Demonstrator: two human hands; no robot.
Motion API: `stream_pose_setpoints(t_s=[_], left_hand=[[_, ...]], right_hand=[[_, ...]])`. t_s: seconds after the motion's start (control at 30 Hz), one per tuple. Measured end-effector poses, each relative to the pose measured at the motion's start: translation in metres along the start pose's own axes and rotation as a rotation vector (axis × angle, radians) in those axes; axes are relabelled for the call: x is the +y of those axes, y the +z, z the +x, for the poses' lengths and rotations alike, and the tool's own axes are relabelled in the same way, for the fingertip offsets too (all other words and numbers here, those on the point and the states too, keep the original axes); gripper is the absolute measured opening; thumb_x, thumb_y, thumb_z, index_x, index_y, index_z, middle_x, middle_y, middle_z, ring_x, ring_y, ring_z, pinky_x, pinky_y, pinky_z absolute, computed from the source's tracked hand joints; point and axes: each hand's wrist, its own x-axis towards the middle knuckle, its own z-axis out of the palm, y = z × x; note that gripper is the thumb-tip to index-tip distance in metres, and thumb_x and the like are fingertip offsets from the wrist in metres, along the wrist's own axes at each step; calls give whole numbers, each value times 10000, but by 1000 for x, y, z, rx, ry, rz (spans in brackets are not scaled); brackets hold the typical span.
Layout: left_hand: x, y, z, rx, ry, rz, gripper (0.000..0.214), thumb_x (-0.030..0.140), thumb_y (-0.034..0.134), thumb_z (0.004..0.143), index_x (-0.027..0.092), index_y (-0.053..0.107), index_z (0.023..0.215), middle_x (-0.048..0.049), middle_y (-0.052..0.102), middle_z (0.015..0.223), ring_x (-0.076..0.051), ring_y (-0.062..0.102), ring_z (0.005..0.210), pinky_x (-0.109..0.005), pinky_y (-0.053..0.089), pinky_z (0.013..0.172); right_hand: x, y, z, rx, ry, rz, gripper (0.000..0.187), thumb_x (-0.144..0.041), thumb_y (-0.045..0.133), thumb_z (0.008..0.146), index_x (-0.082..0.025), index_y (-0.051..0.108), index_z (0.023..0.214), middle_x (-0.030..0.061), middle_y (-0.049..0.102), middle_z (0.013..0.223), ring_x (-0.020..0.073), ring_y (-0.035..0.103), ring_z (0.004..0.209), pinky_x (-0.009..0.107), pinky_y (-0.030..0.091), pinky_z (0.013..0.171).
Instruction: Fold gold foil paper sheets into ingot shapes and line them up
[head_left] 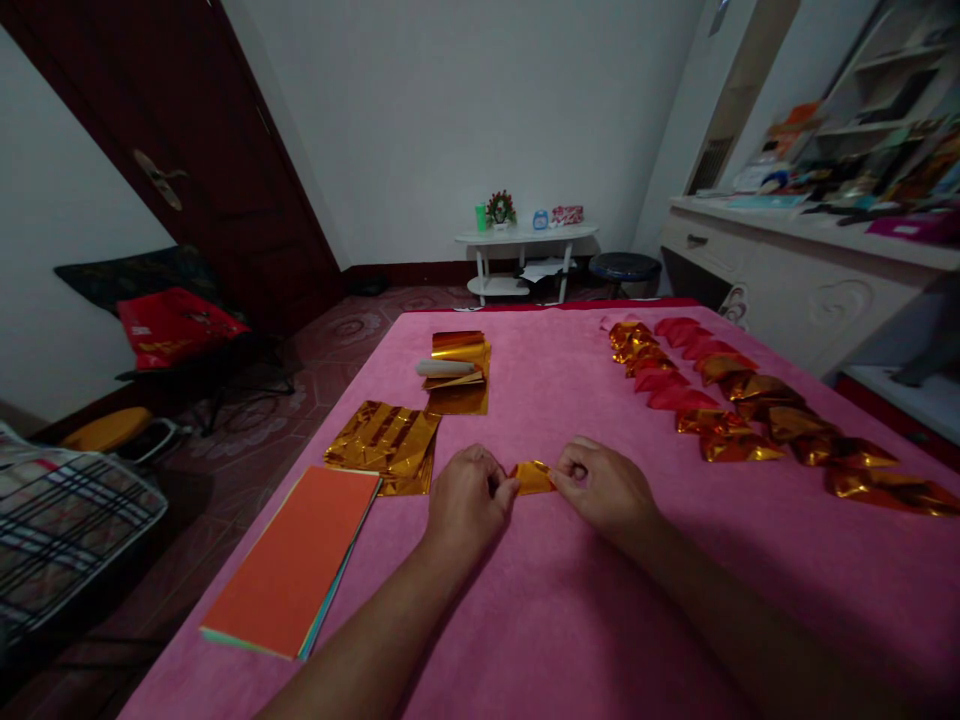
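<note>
A small piece of gold foil paper (534,478) stretches between my two hands, low over the pink cloth. My left hand (471,500) pinches its left end between thumb and fingers. At the right end, my right hand (604,486) grips it in the same way. Left of my left hand lies a stack of creased gold foil sheets (384,440). Nearer me is a pile of coloured paper (296,560) with an orange sheet on top. Folded gold pieces (739,445) and red pieces (675,398) lie in rows on the right.
The pink-covered table (525,620) fills the foreground. Toward its far side, a grey roll (448,368) rests on more gold foil sheets (459,400). Beyond stand a white side table (517,237) and a dark round stool (625,267). A cluttered white dresser (810,230) borders the right.
</note>
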Motion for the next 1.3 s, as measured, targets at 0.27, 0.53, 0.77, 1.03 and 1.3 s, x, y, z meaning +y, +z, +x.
stream_pose_setpoints(t_s=[0.27, 0.53, 0.77, 1.03, 1.3], left_hand=[[3, -4, -4, -11, -9, 244, 195, 368, 613, 826, 186, 608, 756, -44, 593, 826, -190, 557, 785, -280, 353, 646], [-4, -5, -3, -20, 75, 37, 213, 352, 644, 803, 216, 627, 967, -29, 612, 876, -187, 556, 850, -273, 397, 718], [-10, -2, 1, -31, 15, -249, 154, 328, 668, 746, 174, 658, 735, -3, 619, 704, -143, 532, 662, -239, 357, 599], [-17, 5, 4, -25, -110, -703, 145, 238, 634, 711, 136, 585, 621, 18, 540, 566, -99, 462, 530, -205, 342, 519], [-4, -2, 1, -97, 7, -639, 199, 334, 616, 779, 141, 644, 739, -10, 622, 668, -118, 527, 610, -204, 379, 565]], right_hand=[[-2, 0, -2, -4, -3, -90, 129, -251, 574, 770, -207, 528, 657, -1, 585, 737, 134, 528, 646, 247, 307, 553], [-5, -2, -3, -22, 16, 30, 44, -232, 621, 730, -231, 596, 765, 2, 606, 836, 147, 564, 714, 248, 353, 596], [3, 6, -8, -3, 32, 331, 101, -277, 590, 752, -206, 569, 682, -35, 552, 623, 123, 509, 592, 228, 363, 555], [-4, 5, -9, -54, 51, 657, 199, -330, 559, 775, -181, 576, 645, -29, 527, 569, 117, 477, 548, 226, 359, 531], [-11, 8, -15, -75, -15, 631, 234, -286, 530, 804, -179, 568, 599, -34, 488, 537, 115, 456, 533, 222, 332, 513]])
